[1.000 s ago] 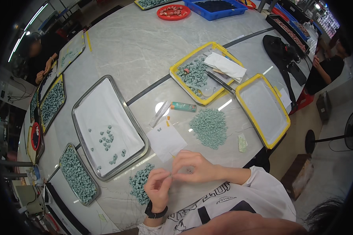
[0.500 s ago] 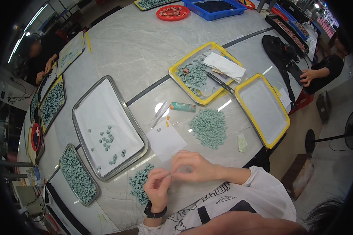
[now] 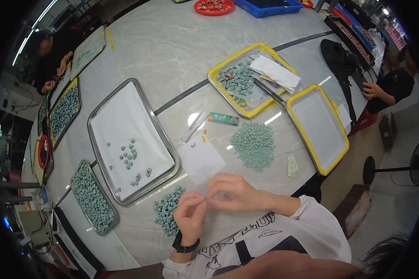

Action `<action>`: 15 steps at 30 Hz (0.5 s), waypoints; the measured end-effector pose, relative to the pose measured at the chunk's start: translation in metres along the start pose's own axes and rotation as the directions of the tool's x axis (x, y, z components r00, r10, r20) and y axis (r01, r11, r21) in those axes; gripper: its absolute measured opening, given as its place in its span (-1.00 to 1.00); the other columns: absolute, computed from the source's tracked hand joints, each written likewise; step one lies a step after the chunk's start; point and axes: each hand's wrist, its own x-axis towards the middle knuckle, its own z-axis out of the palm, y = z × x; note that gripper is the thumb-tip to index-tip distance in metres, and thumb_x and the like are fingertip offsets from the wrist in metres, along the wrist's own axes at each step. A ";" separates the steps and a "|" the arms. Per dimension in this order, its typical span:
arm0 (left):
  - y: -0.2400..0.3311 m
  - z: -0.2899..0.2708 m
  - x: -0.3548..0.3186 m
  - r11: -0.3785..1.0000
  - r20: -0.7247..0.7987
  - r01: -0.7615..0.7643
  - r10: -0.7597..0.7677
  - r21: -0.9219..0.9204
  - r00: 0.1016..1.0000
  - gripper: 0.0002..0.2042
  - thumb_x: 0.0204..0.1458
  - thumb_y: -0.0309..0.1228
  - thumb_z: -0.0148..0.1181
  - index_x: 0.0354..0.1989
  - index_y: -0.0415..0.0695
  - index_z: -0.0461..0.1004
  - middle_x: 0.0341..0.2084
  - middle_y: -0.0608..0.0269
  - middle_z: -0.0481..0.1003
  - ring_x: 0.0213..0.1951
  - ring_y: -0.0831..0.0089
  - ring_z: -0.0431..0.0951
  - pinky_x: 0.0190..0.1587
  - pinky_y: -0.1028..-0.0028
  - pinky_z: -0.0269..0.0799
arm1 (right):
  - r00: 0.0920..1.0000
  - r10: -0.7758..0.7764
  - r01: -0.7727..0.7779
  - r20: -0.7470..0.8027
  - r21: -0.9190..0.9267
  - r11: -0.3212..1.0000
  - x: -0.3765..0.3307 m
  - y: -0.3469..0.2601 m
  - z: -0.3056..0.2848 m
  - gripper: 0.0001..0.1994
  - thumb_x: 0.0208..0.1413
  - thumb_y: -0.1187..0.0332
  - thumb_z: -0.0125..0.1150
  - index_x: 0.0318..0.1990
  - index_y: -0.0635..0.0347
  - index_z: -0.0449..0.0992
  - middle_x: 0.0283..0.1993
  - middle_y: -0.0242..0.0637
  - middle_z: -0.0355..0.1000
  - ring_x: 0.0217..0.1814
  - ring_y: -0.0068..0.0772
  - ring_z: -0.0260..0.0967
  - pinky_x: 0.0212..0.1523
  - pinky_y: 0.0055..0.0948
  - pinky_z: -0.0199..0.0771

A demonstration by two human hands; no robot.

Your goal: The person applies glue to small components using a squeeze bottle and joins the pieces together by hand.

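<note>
My left hand (image 3: 190,216), with a dark band on its wrist, is closed in a pinch low in the middle. Its fingertips meet those of my right hand (image 3: 233,191), which is also pinched. What sits between them is too small to make out. A thin yellowish tip (image 3: 208,177) sticks out by my right fingers. Just beyond lies a white paper sheet (image 3: 201,160) with a small teal piece on it. A heap of teal bead-like pieces (image 3: 167,211) lies beside my left hand, and a paler heap of small pieces (image 3: 252,146) lies beyond my right.
To the left stand a paper-lined metal tray (image 3: 121,116) with scattered pieces and a full smaller tray (image 3: 92,197). Ahead are a green lighter-like tube (image 3: 223,119), a clear plastic strip (image 3: 194,128), a yellow-rimmed tray (image 3: 246,114) and a second one (image 3: 319,135). Other people sit left and right.
The view has tilted slightly, so the table's things appear shifted a little. My hands stay pinched together at nearly the same place.
</note>
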 end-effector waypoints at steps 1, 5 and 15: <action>-0.002 -0.002 0.002 1.000 0.031 -0.018 0.017 0.016 0.999 -0.82 -0.04 -0.75 0.14 -0.24 -0.32 0.51 -0.18 0.16 0.40 -0.19 0.48 0.46 -0.16 0.56 0.42 | 1.000 0.019 -0.019 0.005 -0.009 1.000 0.000 0.001 0.000 -0.85 -0.14 0.57 0.31 -0.36 0.23 0.52 -0.28 -0.27 0.45 -0.24 -0.31 0.42 -0.23 -0.43 0.42; 0.006 0.003 0.004 0.997 0.045 -0.036 0.034 0.065 0.998 -0.81 -0.01 -0.74 0.09 -0.21 -0.33 0.49 -0.20 0.13 0.38 -0.27 0.45 0.47 -0.22 0.50 0.48 | 0.998 0.019 -0.018 0.062 -0.017 1.000 0.006 0.004 -0.001 -0.84 -0.16 0.60 0.31 -0.36 0.24 0.52 -0.29 -0.26 0.45 -0.26 -0.33 0.43 -0.25 -0.44 0.43; 0.005 -0.002 0.009 0.994 0.070 0.013 -0.005 -0.112 0.998 -0.79 0.02 -0.75 0.10 -0.15 -0.36 0.49 -0.14 0.13 0.38 -0.15 0.44 0.49 -0.11 0.51 0.49 | 1.000 0.001 0.000 0.006 -0.151 0.988 0.008 0.004 0.005 -0.80 -0.21 0.63 0.32 -0.36 0.23 0.54 -0.32 -0.28 0.45 -0.30 -0.39 0.41 -0.30 -0.51 0.40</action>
